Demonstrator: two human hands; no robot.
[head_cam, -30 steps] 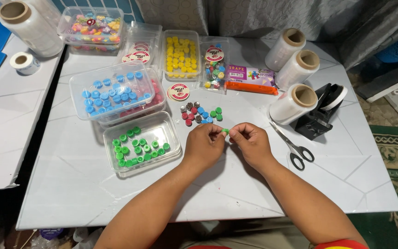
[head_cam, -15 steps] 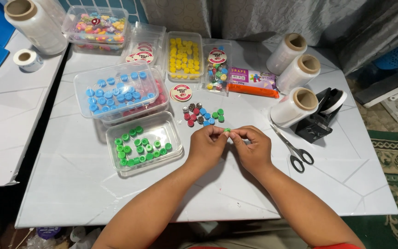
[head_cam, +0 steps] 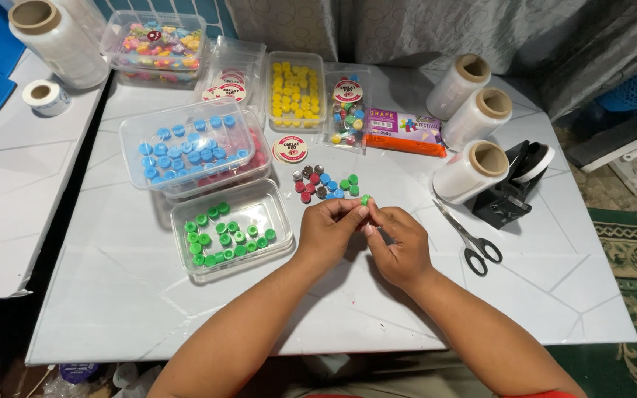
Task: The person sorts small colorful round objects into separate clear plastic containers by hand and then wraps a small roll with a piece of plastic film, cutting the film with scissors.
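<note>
Both of my hands meet over the white table (head_cam: 149, 309) in the head view, my left hand (head_cam: 327, 230) and my right hand (head_cam: 399, 247) with their fingertips pressed together on one small green piece (head_cam: 365, 200), which sits pinched between them just above the tabletop. Just beyond my fingers lies a loose cluster of red, blue, green and dark pieces (head_cam: 324, 185), close to the one I hold but apart from it. To my left, near my left wrist, stands a clear tray of green pieces (head_cam: 231, 230); behind it a tray of blue pieces (head_cam: 186, 144) is stacked on another with red ones. Farther back sits a tray of yellow pieces (head_cam: 296, 91). To my right, scissors (head_cam: 472, 240) lie flat near my right hand, with a black tape dispenser (head_cam: 514, 184) and three rolls of clear film (head_cam: 472, 171) behind them. Nothing lies between my hands and the cluster.
</note>
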